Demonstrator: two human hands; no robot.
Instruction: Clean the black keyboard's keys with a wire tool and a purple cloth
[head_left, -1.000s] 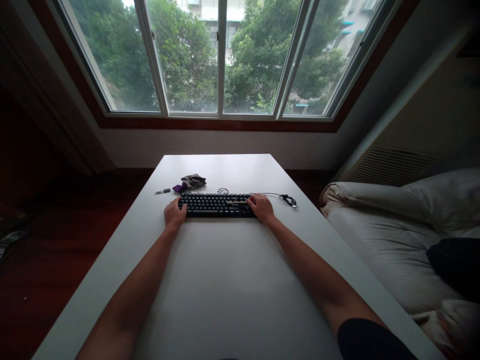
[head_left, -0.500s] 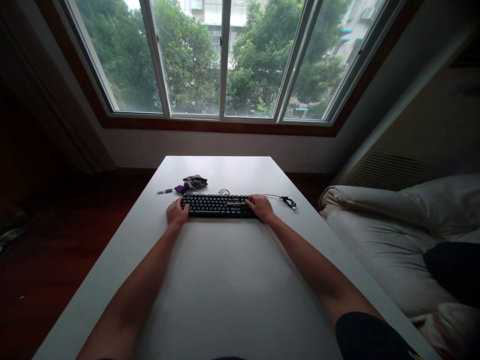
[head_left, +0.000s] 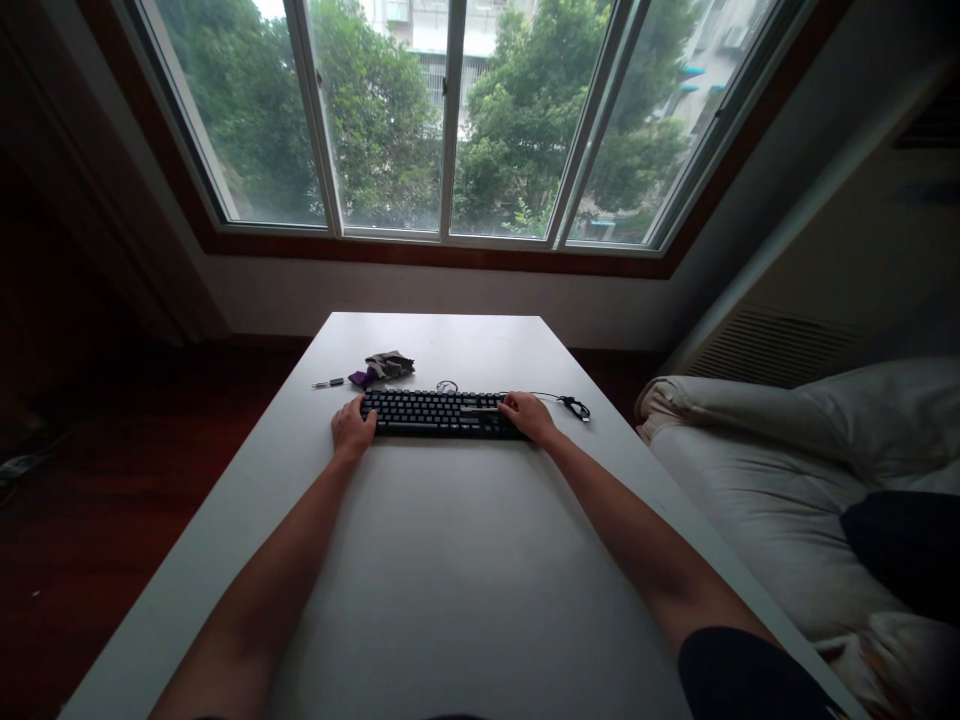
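A black keyboard (head_left: 420,412) lies across the white table (head_left: 450,560), its long side facing me. My left hand (head_left: 352,428) is closed on the keyboard's left end, thumb on the near edge. Over the right part of the keys, my right hand (head_left: 529,414) pinches a thin pale stick-like tool (head_left: 478,408). The tool points left and lies nearly level along the keys; its exact kind is too small to make out. My right hand covers part of the number pad.
Behind the keyboard lie a crumpled dark and purple cloth or wrapper (head_left: 382,367) and a slim pen-like tool (head_left: 328,383). A bundled black USB cable (head_left: 575,407) rests at the right. A covered bed or sofa (head_left: 750,480) stands beside the table; a window (head_left: 442,120) is ahead.
My right hand has moved slightly to the right along the keys with the pale tool. My left hand keeps its hold on the keyboard's left end.
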